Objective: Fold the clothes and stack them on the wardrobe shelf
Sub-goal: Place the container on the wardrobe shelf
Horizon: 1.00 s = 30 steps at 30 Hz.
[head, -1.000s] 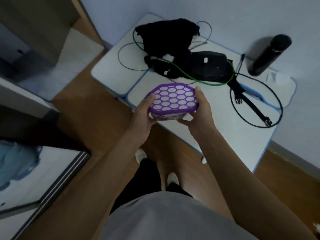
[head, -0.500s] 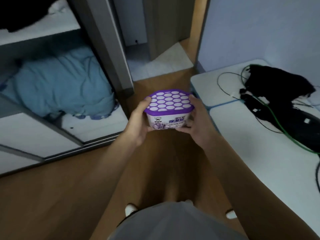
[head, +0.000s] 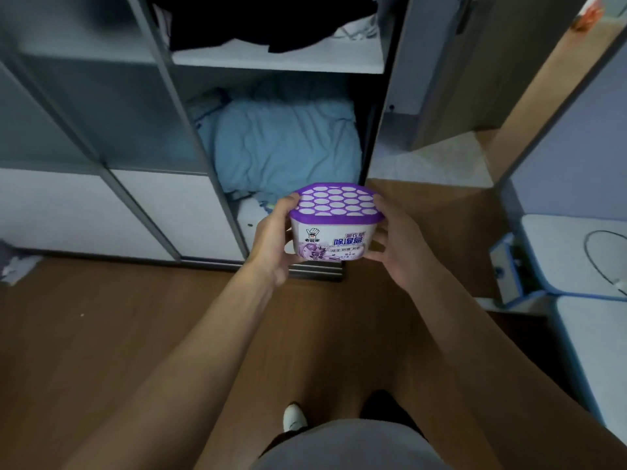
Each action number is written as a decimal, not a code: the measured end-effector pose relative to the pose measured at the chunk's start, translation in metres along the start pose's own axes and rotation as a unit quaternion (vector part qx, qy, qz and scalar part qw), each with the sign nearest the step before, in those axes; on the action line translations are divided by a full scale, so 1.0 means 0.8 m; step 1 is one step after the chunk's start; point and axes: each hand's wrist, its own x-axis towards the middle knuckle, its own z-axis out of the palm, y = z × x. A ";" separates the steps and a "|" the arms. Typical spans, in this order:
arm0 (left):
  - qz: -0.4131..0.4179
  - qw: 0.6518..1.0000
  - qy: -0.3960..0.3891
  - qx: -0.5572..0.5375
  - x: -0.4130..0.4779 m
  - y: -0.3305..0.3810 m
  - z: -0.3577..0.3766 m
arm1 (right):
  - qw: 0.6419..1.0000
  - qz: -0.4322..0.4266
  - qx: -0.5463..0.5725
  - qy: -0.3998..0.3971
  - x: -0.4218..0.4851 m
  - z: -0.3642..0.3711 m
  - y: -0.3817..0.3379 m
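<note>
- Left hand [head: 271,239] and right hand [head: 397,252] each grip one side of a tub [head: 334,228], held just in front of the open wardrobe [head: 101,106].
- Tub: rigid white plastic with rounded corners and a purple lid full of oval holes. Best kept level.
- Dark clothes [head: 244,25] lie crumpled on the wardrobe shelf [head: 356,52], in the upper compartment.
- Soft, puffy blue bedding [head: 285,147] fills the compartment below.
- My read: park the tub inside the wardrobe, clear of the fabric, so both hands are free for folding.
</note>
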 end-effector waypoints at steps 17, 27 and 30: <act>0.015 0.998 0.067 -0.012 0.204 0.140 -0.026 | 0.946 -0.210 -0.221 -0.110 0.216 0.113 -0.115; 0.090 0.995 0.036 0.029 0.345 0.281 0.033 | 0.860 -0.345 -0.367 -0.076 0.338 0.146 -0.268; 0.093 0.995 0.021 0.025 0.384 0.316 0.047 | 0.841 -0.361 -0.401 -0.045 0.367 0.160 -0.308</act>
